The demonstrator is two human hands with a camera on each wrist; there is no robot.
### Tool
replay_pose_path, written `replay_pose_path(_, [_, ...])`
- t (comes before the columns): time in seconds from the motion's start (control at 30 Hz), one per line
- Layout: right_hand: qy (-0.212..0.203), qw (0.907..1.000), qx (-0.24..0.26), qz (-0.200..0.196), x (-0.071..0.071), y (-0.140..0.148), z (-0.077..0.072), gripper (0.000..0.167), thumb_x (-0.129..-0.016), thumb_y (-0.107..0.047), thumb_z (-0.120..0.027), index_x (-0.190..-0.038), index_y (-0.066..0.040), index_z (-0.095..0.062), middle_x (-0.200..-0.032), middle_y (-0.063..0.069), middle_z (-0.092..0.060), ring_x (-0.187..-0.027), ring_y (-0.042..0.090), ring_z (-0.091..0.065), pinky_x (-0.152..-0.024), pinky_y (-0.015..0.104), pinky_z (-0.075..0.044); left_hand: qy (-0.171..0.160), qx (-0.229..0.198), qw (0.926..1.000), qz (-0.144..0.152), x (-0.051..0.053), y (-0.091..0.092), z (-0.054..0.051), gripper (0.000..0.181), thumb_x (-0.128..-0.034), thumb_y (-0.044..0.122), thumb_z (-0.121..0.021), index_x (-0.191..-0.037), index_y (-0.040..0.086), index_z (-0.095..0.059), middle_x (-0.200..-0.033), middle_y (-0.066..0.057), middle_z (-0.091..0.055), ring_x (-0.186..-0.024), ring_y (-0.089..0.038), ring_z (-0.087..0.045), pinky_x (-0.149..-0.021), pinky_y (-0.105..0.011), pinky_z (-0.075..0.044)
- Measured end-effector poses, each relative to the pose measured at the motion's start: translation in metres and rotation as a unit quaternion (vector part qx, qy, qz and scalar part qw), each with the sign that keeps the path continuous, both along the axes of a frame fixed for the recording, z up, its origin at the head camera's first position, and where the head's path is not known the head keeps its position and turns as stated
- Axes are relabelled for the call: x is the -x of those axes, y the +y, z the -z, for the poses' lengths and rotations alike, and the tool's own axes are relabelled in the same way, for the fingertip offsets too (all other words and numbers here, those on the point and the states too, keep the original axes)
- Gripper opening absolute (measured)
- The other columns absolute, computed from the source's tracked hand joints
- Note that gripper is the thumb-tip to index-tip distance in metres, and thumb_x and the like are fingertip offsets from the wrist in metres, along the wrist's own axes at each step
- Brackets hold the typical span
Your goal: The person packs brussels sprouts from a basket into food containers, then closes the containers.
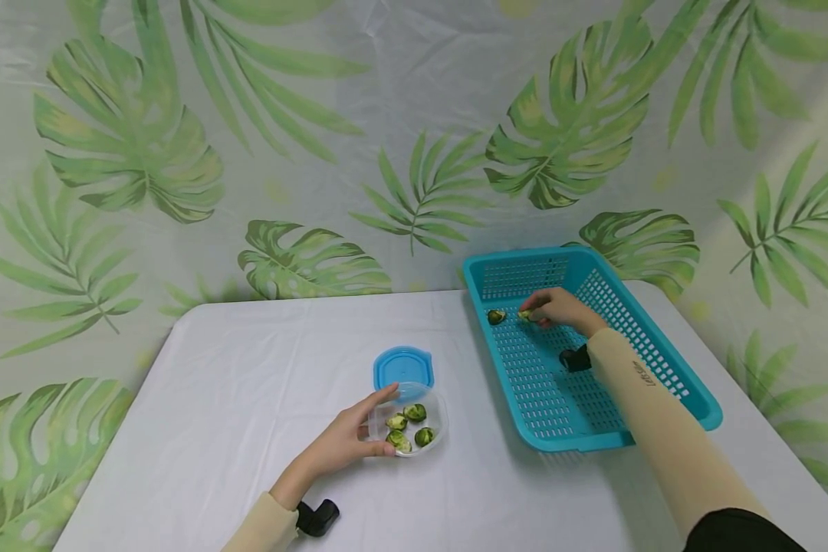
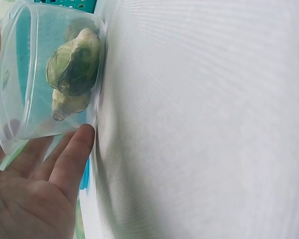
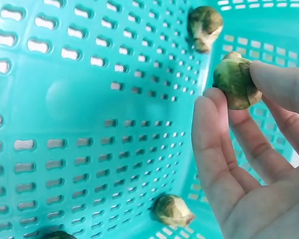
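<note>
Pinches one Brussels sprout narrowly between thumb and fingertips of the right hand, inside a turquoise basket; spans and grips a clear tub with the left hand, just beside a blue lid. Reads, on the right sleeve, something like "Let's slim", too small to be sure. Rests, tub and basket alike, on a white-covered table before a leaf-printed sheet. Counts four sprouts in the tub, two loose sprouts in the basket.

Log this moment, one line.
left hand: grips clear container of sprouts; right hand: pinches Brussels sprout in blue basket; blue lid: on table
</note>
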State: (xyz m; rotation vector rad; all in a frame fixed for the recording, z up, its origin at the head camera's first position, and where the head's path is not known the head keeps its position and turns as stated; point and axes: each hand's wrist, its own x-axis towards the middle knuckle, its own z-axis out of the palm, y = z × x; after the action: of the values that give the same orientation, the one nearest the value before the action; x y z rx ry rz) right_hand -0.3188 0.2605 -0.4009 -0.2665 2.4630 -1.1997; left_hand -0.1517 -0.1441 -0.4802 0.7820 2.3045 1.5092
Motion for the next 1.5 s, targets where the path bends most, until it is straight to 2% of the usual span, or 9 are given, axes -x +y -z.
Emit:
replay_pose_path(0.3, [-0.001, 0.9993, 0.023, -0.031, -0.009, 0.0, -0.01, 0.031, -0.098, -0.005, -0.049, -0.126, 0.008, -0.052, -0.12, 0.025, -0.055, -0.106, 0.044, -0.052, -0.088, 0.054, -0.047, 0.0, 0.0, 1.0, -0.001, 0.0, -0.001, 0.002, 0.086, -0.084, 0.026, -0.075, -0.153, 0.023, -0.024, -0.152, -0.005, -0.033, -0.139, -0.03, -0.025, -0.098, -0.054, -0.04])
replay_pose_path(0.53, [-0.004, 0.998, 0.044, -0.045, -0.018, -0.002, -0.017, 0.031, -0.099, -0.008, -0.05, -0.127, 0.006, -0.052, -0.12, 0.023, -0.055, -0.109, 0.044, -0.053, -0.09, 0.054, -0.047, 0.013, -0.002, 0.9999, 0.002, 0.0, -0.001, 0.004, 0.085, -0.0841, 0.025, -0.075, -0.153, 0.021, -0.025, -0.151, -0.008, -0.034, -0.138, -0.033, -0.028, -0.097, -0.054, -0.042])
replay_pose_path(0.67, [-0.008, 0.9955, 0.071, -0.062, -0.024, -0.003, -0.02, 0.031, -0.099, -0.008, -0.051, -0.125, 0.007, -0.052, -0.118, 0.023, -0.056, -0.105, 0.042, -0.055, -0.089, 0.053, -0.048, 0.016, -0.004, 0.9999, 0.002, 0.0, -0.001, 0.003, 0.087, -0.0833, 0.026, -0.076, -0.153, 0.019, -0.025, -0.151, -0.011, -0.034, -0.137, -0.034, -0.03, -0.096, -0.054, -0.043])
replay_pose_path(0.77, [-0.012, 0.9937, 0.086, -0.071, -0.028, -0.004, -0.021, 0.03, -0.098, -0.007, -0.052, -0.124, 0.009, -0.052, -0.114, 0.024, -0.057, -0.1, 0.036, -0.059, -0.085, 0.048, -0.051, 0.012, -0.004, 0.9999, 0.001, 0.0, -0.001, 0.003, 0.087, -0.0833, 0.025, -0.076, -0.153, 0.019, -0.025, -0.151, -0.01, -0.034, -0.137, -0.033, -0.03, -0.097, -0.053, -0.042])
replay_pose_path(0.9, [-0.016, 0.9926, 0.094, -0.075, -0.033, -0.006, -0.024, 0.029, -0.098, -0.006, -0.052, -0.123, 0.01, -0.053, -0.111, 0.022, -0.059, -0.094, 0.026, -0.063, -0.082, 0.042, -0.053, 0.011, -0.005, 0.9999, 0.003, 0.0, -0.001, 0.002, 0.086, -0.084, 0.024, -0.075, -0.153, 0.019, -0.025, -0.151, -0.01, -0.034, -0.137, -0.034, -0.029, -0.097, -0.053, -0.042])
replay_pose_path(1.0, [-0.016, 0.9921, 0.097, -0.078, -0.037, -0.007, -0.026, 0.03, -0.098, -0.007, -0.053, -0.123, 0.01, -0.052, -0.111, 0.021, -0.059, -0.091, 0.022, -0.064, -0.082, 0.042, -0.053, 0.013, -0.007, 0.9999, 0.004, 0.0, -0.001, 0.003, 0.085, -0.0845, 0.023, -0.075, -0.153, 0.018, -0.025, -0.15, -0.011, -0.035, -0.137, -0.035, -0.029, -0.096, -0.054, -0.042])
replay_pose_path(1.33, [-0.01, 0.9902, 0.102, -0.094, -0.055, -0.014, -0.036, 0.03, -0.097, -0.009, -0.055, -0.121, 0.009, -0.054, -0.11, 0.022, -0.057, -0.095, 0.03, -0.063, -0.083, 0.043, -0.053, 0.003, -0.006, 1.0, 0.001, 0.001, 0.0, 0.002, 0.086, -0.0836, 0.024, -0.076, -0.153, 0.022, -0.025, -0.152, -0.007, -0.033, -0.137, -0.028, -0.03, -0.098, -0.05, -0.043])
replay_pose_path(1.5, [-0.006, 0.9876, 0.11, -0.111, -0.066, -0.023, -0.043, 0.029, -0.097, -0.008, -0.055, -0.12, 0.009, -0.054, -0.109, 0.023, -0.056, -0.094, 0.028, -0.062, -0.085, 0.044, -0.052, 0.003, -0.009, 1.0, 0.002, 0.001, 0.0, 0.002, 0.086, -0.0834, 0.024, -0.076, -0.153, 0.022, -0.025, -0.152, -0.006, -0.033, -0.137, -0.028, -0.03, -0.098, -0.051, -0.042])
